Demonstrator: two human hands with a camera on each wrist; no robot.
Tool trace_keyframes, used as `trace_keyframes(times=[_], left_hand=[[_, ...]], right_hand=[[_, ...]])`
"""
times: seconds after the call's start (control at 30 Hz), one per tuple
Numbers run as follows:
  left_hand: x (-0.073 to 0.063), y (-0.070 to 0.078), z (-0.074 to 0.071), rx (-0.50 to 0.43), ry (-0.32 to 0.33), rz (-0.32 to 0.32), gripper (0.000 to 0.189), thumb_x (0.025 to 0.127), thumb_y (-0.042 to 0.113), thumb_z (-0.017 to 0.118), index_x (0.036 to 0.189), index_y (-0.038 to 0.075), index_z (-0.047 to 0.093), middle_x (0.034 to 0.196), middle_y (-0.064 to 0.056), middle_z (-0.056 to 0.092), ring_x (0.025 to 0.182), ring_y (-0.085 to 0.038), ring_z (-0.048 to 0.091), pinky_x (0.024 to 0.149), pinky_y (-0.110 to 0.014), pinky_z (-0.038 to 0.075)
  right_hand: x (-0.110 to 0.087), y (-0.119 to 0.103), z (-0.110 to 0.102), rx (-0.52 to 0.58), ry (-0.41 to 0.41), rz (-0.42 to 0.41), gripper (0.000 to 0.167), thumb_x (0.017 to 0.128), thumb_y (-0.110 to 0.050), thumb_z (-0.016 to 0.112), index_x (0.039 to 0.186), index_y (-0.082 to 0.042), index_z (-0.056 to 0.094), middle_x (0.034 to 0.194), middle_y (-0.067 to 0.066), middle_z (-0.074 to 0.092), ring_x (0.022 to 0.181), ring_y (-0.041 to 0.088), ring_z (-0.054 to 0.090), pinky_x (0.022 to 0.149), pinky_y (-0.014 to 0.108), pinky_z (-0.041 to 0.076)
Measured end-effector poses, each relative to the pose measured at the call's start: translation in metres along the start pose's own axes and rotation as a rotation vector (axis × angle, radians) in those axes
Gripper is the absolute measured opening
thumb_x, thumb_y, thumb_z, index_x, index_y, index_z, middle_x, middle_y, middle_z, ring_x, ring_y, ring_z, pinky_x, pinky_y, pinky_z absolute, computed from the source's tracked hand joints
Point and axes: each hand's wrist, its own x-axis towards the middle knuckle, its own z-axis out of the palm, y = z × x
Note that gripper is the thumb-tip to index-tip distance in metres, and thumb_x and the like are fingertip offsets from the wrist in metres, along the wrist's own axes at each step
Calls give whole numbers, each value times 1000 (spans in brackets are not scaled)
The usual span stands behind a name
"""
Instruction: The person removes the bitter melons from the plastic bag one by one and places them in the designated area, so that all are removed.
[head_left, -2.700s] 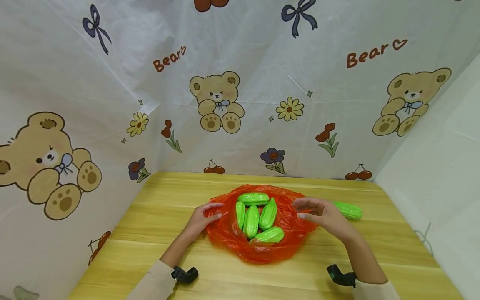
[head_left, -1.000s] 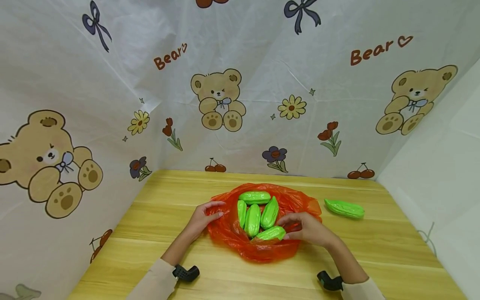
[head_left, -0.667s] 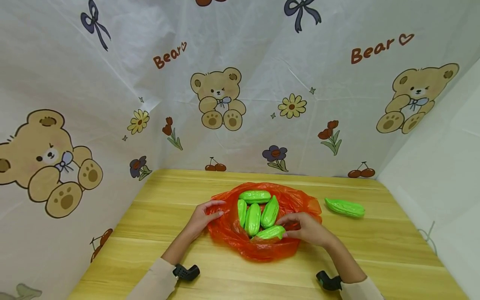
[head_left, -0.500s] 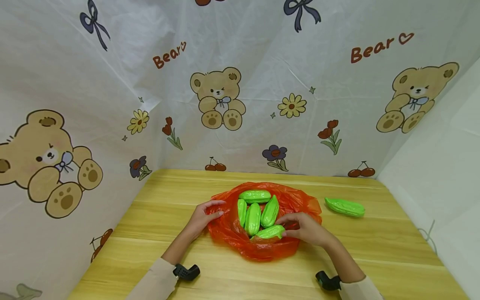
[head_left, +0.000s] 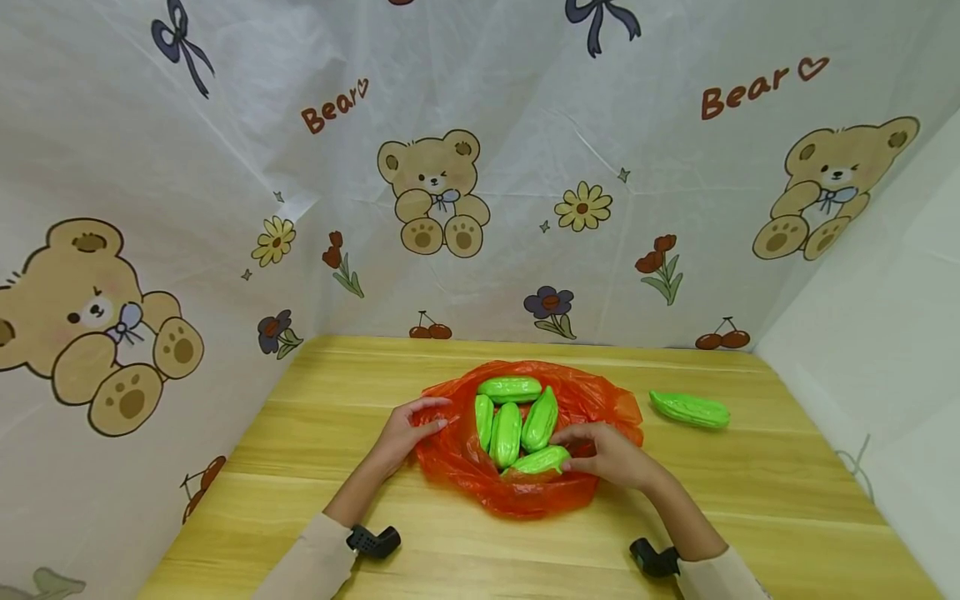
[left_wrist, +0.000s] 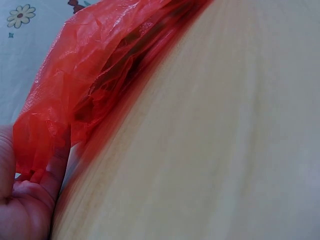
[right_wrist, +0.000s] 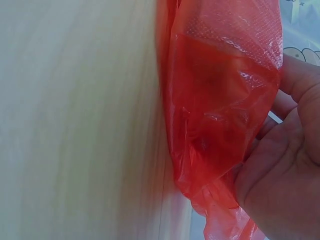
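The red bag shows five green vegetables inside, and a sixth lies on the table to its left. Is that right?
Not left: in the head view, the sixth vegetable lies on the table to the right of the red bag. The other five show inside.

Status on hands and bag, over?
Left hand holding red bag. Right hand at nearest bagged gourd, grip unclear. Five gourds inside. Loose gourd right of bag, out of way.

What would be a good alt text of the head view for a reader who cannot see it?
A person's left grip holds the left side of a red plastic bag with five green gourd-shaped vegetables inside, and the right grip is at the right end of the nearest one. A sixth vegetable lies right of the bag on a wooden table.
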Motion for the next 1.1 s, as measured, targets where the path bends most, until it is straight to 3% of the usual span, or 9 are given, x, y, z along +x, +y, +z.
trace_keyframes(times=[0.27, 0.47, 0.77, 1.1], left_hand=[[12, -28, -4, 12, 23, -2, 39, 90, 11, 77, 128, 5, 69, 134, -15, 62, 109, -23, 63, 82, -25, 58], [12, -28, -3, 4, 26, -5, 39, 91, 10, 76, 129, 5, 68, 136, -16, 60, 110, -24, 63, 82, -25, 58], [12, -28, -4, 23, 27, 10, 39, 89, 15, 79, 126, 7, 70, 133, -14, 62, 108, -24, 64, 82, -26, 58], [12, -30, -5, 29, 25, 25, 37, 89, 16, 80, 125, 8, 72, 132, -12, 63, 108, -22, 64, 83, -28, 58]], right_hand=[[1, -2, -1, 10, -17, 18, 36, 86, -17, 82, 119, -9, 71, 113, 2, 71, 105, 24, 65, 93, 50, 54], [1, -2, -1, 17, -29, 12, 34, 85, -16, 83, 115, -9, 69, 113, 2, 72, 109, 24, 66, 98, 51, 52], [1, -1, 0, 19, -34, 38, 34, 84, -15, 84, 115, -11, 69, 111, -3, 71, 108, 19, 65, 98, 43, 53], [-1, 2, 0, 40, -62, 22, 40, 83, -14, 84, 121, -9, 72, 119, 2, 70, 112, 24, 62, 100, 50, 50]])
